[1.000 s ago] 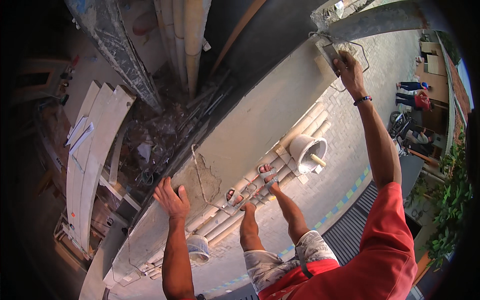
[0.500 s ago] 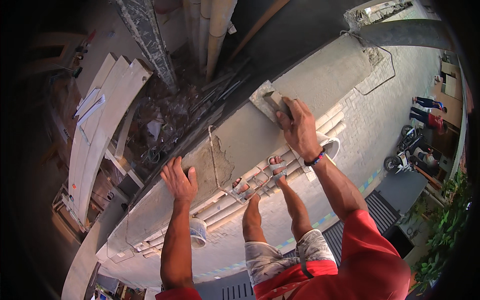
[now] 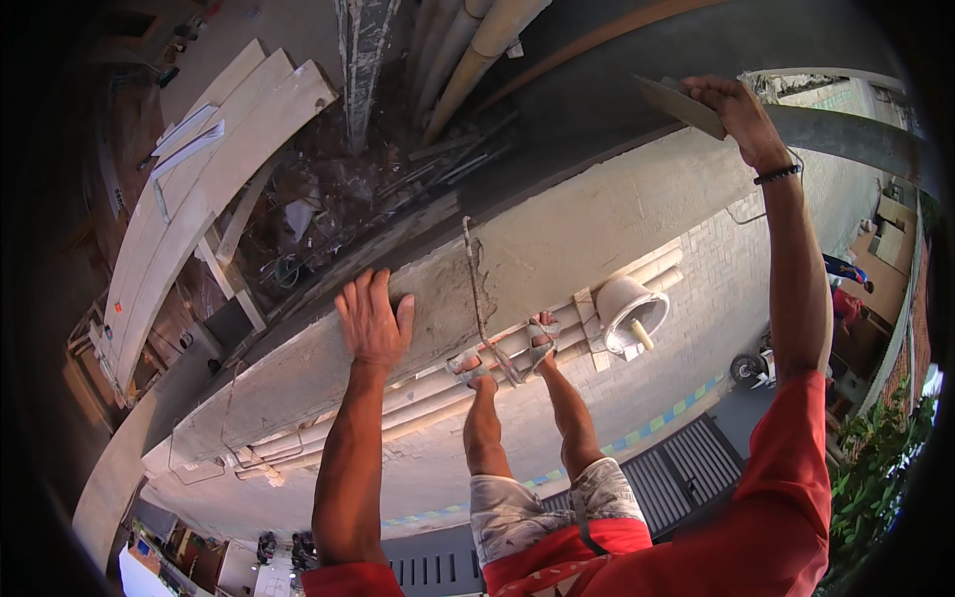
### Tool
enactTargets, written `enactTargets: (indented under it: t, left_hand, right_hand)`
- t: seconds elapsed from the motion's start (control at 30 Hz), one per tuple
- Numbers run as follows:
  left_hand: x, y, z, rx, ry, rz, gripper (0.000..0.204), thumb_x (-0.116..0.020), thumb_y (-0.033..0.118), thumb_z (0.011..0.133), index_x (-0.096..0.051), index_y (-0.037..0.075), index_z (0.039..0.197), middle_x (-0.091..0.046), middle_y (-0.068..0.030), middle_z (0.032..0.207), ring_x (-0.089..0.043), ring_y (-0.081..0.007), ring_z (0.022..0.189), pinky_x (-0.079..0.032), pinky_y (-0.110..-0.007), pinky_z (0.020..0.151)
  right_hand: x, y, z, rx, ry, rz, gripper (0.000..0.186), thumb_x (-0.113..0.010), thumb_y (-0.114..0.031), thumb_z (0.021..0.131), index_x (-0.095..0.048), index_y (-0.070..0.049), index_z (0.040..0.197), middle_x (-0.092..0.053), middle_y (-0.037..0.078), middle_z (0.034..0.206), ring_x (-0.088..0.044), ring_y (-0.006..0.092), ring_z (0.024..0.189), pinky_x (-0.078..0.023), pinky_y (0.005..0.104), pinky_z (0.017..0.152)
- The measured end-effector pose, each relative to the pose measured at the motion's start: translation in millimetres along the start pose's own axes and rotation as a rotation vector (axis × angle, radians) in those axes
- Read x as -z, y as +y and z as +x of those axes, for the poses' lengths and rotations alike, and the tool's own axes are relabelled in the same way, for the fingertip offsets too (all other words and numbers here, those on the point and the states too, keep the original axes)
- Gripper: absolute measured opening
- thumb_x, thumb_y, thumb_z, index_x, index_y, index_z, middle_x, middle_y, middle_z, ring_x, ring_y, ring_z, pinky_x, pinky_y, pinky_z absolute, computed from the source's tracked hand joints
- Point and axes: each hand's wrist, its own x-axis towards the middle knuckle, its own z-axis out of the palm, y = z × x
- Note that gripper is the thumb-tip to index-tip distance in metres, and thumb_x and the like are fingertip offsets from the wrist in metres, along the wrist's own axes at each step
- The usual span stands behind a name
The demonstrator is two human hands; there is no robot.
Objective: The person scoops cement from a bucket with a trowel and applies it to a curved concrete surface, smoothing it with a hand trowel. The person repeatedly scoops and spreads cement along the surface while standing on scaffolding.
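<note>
My left hand (image 3: pixel 375 316) rests with fingers spread on the top of a concrete wall or beam (image 3: pixel 597 204) that runs slantwise across the view. Beside it the surface is rough and broken, and a bent metal rod (image 3: pixel 475 279) crosses the edge there. Further right the grey coat looks smooth. My right hand (image 3: pixel 734 119) is closed round a plastering float (image 3: pixel 679 105), raised at the far right end of the beam and tilted. Its handle is mostly hidden by my fingers. Whether the float touches the surface I cannot tell.
My sandalled feet stand on light poles (image 3: pixel 418 406) alongside the beam, high above paving. A white bucket (image 3: pixel 609 298) with a pale handle in it stands on the poles. Curved boards (image 3: pixel 199 189) and rubble lie beyond at left; a dark pipe (image 3: pixel 846 134) juts in at right.
My right hand has swung the float from the middle of the beam up and to the right. My left hand stays on the beam while the view has shifted.
</note>
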Motion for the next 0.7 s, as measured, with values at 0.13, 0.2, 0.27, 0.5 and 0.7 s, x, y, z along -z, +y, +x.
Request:
enactTargets:
  t: [0.13, 0.2, 0.27, 0.5, 0.7]
  left_hand:
    - [0, -1, 1, -0.01, 0.023, -0.015, 0.048, -0.058, 0.033, 0.091, -0.048, 0.001, 0.126, -0.052, -0.0182, 0.122, -0.046, -0.0349, 0.112, -0.033, -0.049, 0.096]
    - [-3, -1, 2, -0.023, 0.05, 0.001, 0.049, -0.057, 0.037, 0.092, -0.05, 0.002, 0.125, -0.053, -0.0186, 0.121, -0.047, -0.0344, 0.109, -0.034, -0.048, 0.093]
    - [-3, -2, 0, -0.02, 0.057, 0.013, 0.049, -0.057, 0.039, 0.092, -0.051, 0.002, 0.125, -0.053, -0.0187, 0.121, -0.048, -0.034, 0.106, -0.034, -0.048, 0.091]
    - [0, 0, -1, 0.015, 0.02, -0.022, 0.049, -0.058, 0.038, 0.092, -0.05, 0.002, 0.125, -0.052, -0.0177, 0.121, -0.047, -0.034, 0.108, -0.034, -0.048, 0.093]
    - [-2, -3, -2, 0.013, 0.029, -0.029, 0.049, -0.054, 0.041, 0.094, -0.052, 0.002, 0.124, -0.052, -0.0177, 0.12, -0.047, -0.0342, 0.109, -0.034, -0.048, 0.094]
  right_hand:
    - [-11, -13, 56, 0.02, -0.337, -0.388, 0.029, -0.054, -0.007, 0.089, -0.072, -0.009, 0.111, -0.069, 0.005, 0.085, -0.062, 0.0125, 0.07, -0.05, 0.027, 0.058]
    - [-27, -6, 65, 0.167, -0.474, -0.671, 0.034, -0.053, -0.002, 0.083, -0.073, -0.012, 0.11, -0.069, 0.007, 0.081, -0.064, 0.0157, 0.067, -0.052, 0.0293, 0.055]
    - [-55, -14, 55, 0.393, -0.562, -0.879, 0.035, -0.052, -0.002, 0.081, -0.074, -0.013, 0.106, -0.067, 0.008, 0.076, -0.064, 0.0167, 0.063, -0.053, 0.0312, 0.051]
    - [-123, -42, 8, 0.135, -0.507, -0.214, 0.027, -0.051, -0.012, 0.088, -0.074, -0.007, 0.101, -0.07, 0.004, 0.093, -0.06, 0.012, 0.072, -0.044, 0.0273, 0.051]
    - [-152, -82, -26, 0.015, -0.653, 0.019, 0.029, -0.048, -0.013, 0.092, -0.071, -0.003, 0.106, -0.069, 0.007, 0.105, -0.062, 0.0126, 0.08, -0.045, 0.0245, 0.058]
